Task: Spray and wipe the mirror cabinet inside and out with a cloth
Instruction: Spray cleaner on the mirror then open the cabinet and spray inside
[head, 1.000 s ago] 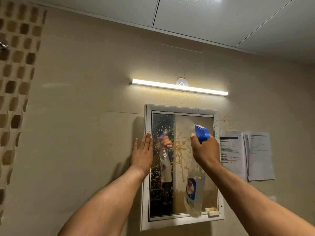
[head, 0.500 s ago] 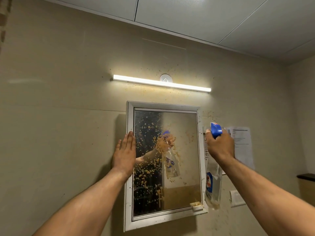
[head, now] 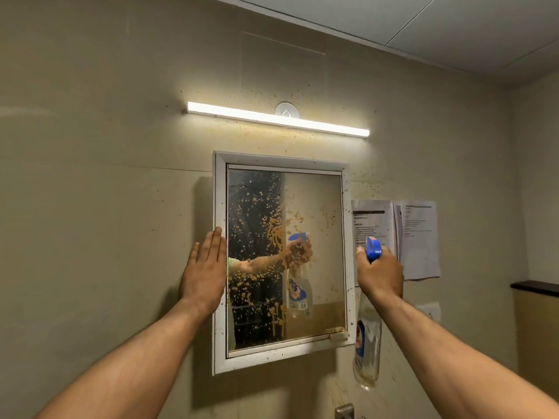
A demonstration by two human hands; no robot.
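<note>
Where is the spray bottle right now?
Head view, right side: the spray bottle is gripped by the right hand, just right of the mirror cabinet.

One mirror cabinet [head: 314,201] at centre frame, one light bar [head: 278,118] above it. Two hands: left hand [head: 205,273], right hand [head: 379,276]. One spray bottle [head: 367,343], right of centre. Two paper sheets at right: inner sheet [head: 373,219], outer sheet [head: 419,237]. One dark shelf [head: 535,288] at the right edge

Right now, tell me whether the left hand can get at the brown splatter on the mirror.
Probably yes. The left hand lies flat against the left frame of the mirror cabinet, beside the glass, with nothing between it and the splatter. The right hand holds the spray bottle off to the right.
</note>
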